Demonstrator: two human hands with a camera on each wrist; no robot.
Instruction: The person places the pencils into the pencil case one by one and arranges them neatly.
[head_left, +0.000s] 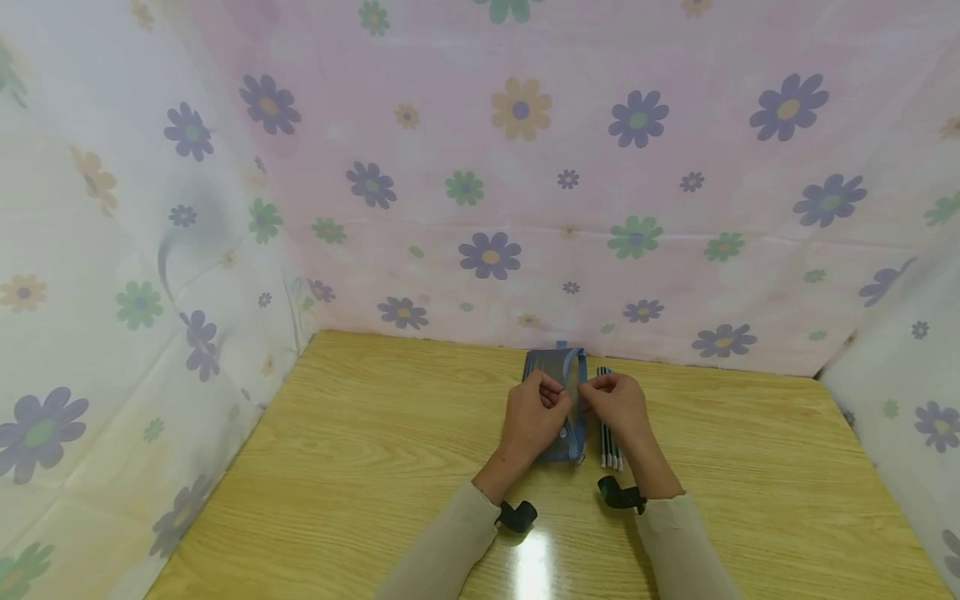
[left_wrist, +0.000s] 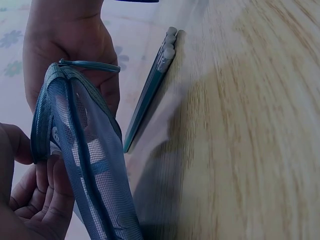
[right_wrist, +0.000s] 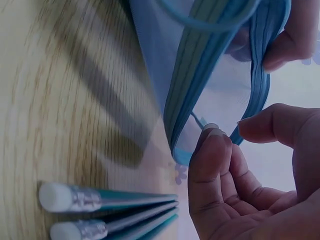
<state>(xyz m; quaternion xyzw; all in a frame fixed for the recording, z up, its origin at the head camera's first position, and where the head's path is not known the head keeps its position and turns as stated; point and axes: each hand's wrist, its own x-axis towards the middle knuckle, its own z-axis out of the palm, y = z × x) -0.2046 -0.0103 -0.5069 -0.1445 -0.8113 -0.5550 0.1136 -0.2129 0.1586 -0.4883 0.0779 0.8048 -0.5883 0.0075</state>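
A blue mesh pencil case [head_left: 550, 364] stands on the table with its zipper undone, the slit gaping in the right wrist view. My left hand [head_left: 529, 422] pinches one zipper edge [right_wrist: 259, 60] between thumb and fingers. At the lower end of that opening, my right hand [head_left: 619, 408] pinches the rim, thumb outside and fingertips at the inner side. Its other fingers curl loosely below. Just right of the case lie several dark green striped pencils [head_left: 611, 455], side by side, their white erasers [right_wrist: 55, 197] toward me; the right hand partly covers them in the head view.
The wood-grain table [head_left: 360, 450] runs up to a flowered cloth backdrop [head_left: 442, 150], with cloth walls on both sides. Black wrist camera mounts [head_left: 519, 517] stick out from both sleeves near the tabletop.
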